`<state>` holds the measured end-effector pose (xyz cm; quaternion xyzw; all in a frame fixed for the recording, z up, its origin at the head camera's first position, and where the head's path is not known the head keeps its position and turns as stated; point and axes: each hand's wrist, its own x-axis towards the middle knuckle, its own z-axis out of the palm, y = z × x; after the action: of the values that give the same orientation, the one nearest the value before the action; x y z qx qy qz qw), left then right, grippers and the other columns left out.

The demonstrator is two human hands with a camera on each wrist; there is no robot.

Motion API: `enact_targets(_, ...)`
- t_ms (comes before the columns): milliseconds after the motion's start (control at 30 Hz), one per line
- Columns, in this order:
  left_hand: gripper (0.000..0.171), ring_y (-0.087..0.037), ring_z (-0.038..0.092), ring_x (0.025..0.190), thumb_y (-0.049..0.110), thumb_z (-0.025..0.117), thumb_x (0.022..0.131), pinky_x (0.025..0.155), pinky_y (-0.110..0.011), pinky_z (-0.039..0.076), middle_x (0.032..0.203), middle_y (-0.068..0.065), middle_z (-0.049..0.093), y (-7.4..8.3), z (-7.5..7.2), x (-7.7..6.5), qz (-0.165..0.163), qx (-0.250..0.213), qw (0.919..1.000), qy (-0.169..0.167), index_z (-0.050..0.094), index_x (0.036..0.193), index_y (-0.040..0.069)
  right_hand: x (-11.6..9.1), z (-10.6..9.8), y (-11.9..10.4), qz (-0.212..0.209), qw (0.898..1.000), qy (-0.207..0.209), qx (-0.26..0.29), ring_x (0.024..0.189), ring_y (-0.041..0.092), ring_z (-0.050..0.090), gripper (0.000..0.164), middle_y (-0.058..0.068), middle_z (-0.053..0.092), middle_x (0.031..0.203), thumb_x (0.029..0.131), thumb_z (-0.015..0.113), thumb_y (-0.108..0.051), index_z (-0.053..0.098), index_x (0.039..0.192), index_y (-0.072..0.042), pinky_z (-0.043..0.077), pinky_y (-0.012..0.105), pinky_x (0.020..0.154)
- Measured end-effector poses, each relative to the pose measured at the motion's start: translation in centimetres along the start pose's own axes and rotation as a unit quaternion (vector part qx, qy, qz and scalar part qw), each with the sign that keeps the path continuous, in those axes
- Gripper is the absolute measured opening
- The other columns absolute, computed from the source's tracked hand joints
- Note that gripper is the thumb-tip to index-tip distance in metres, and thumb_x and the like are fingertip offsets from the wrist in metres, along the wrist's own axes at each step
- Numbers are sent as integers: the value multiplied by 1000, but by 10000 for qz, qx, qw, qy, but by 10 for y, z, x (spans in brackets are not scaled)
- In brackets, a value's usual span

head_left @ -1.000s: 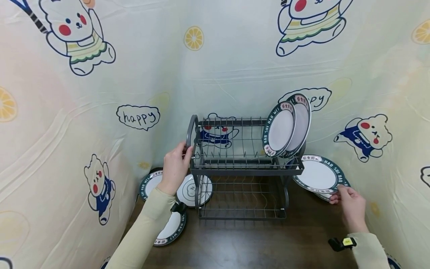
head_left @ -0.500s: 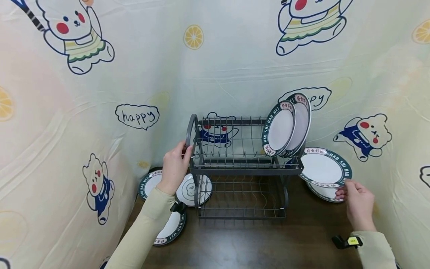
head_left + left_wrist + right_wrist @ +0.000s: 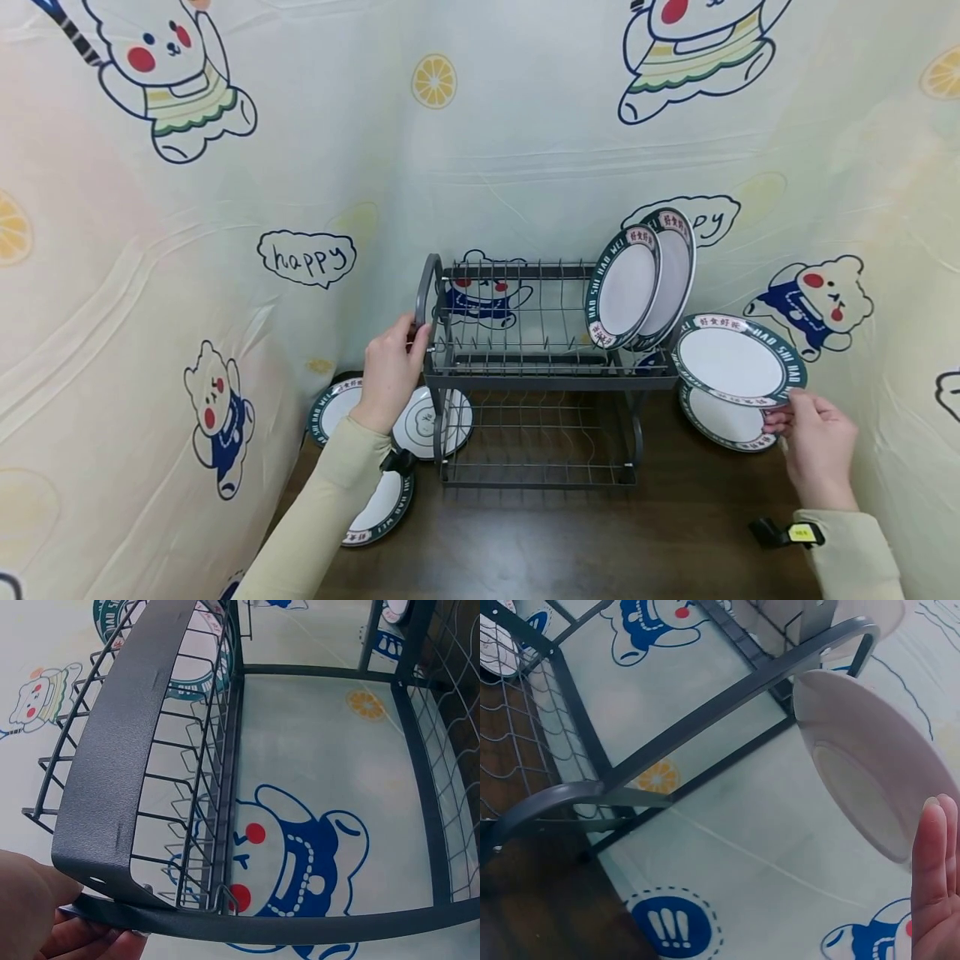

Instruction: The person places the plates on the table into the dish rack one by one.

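A two-tier dark metal dish rack (image 3: 551, 384) stands in the middle of the table. My left hand (image 3: 393, 367) grips its left side frame; in the left wrist view the fingers (image 3: 82, 937) curl under the bar. My right hand (image 3: 817, 442) pinches the near right rim of a white plate (image 3: 738, 360) with a green lettered border, raised beside the rack's right end. The right wrist view shows this plate's pale underside (image 3: 870, 772) close to the rack's side bar. Two similar plates, the front one (image 3: 624, 292) overlapping the other (image 3: 675, 275), stand on edge at the upper tier's right end.
Below the held plate, another plate (image 3: 727, 419) lies on the brown table (image 3: 540, 542). To the rack's left are several more plates, including a plain-rimmed one (image 3: 432, 425) and a green-bordered one (image 3: 382, 512). A printed cloth (image 3: 487, 167) hangs behind and at both sides.
My right hand has lifted the plate up and to the right, away from the one lying beneath, which now shows more. My left hand stays on the rack.
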<state>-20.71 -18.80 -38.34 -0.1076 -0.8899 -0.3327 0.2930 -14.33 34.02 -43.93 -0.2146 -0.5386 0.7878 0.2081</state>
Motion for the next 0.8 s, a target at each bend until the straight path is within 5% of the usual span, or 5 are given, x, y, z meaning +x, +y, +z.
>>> enact_targets(800, 19, -33, 74, 86, 17, 62, 107, 75, -46, 64, 95, -18, 75, 0, 0, 0, -3, -40, 10000, -5, 66, 106, -2, -8, 8, -41, -427, 9932, -388, 1007, 43, 18, 62, 30, 11, 68, 61, 103, 61, -4, 74, 77, 5, 55, 26, 43)
